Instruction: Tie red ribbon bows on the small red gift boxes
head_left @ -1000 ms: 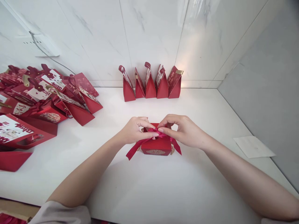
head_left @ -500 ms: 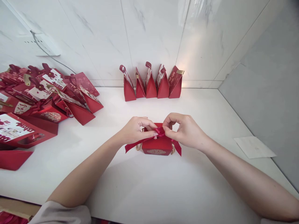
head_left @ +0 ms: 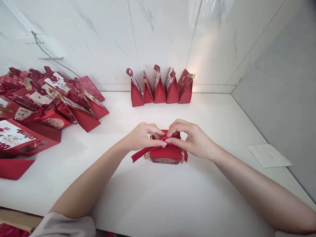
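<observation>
From my head camera, I see the red box on the white table right in front of me, with a round gold emblem on its near face and gold beaded cord at both sides. My left hand pinches the ribbon over the top of the box between thumb and fingers. My right hand pinches it too, the two thumb tips meeting at the middle. One ribbon tail trails out to the left, a shorter one drops on the right. My fingers cover most of the middle, so I can't tell how the ribbon is looped there.

Beyond the box, five peaked red cartons stand side by side near the foot of the marbled wall. To my left, well apart from my hand, crowds a pile of red gift boxes with white printed labels and strap handles, several overlapping so that the ones behind are partly hidden. A larger windowed box lies nearest me there. Behind the pile a grey cable runs down the wall. On my right, a flat white packet lies by the grey panel. Below the table at lower left sits a cardboard carton holding something red.
</observation>
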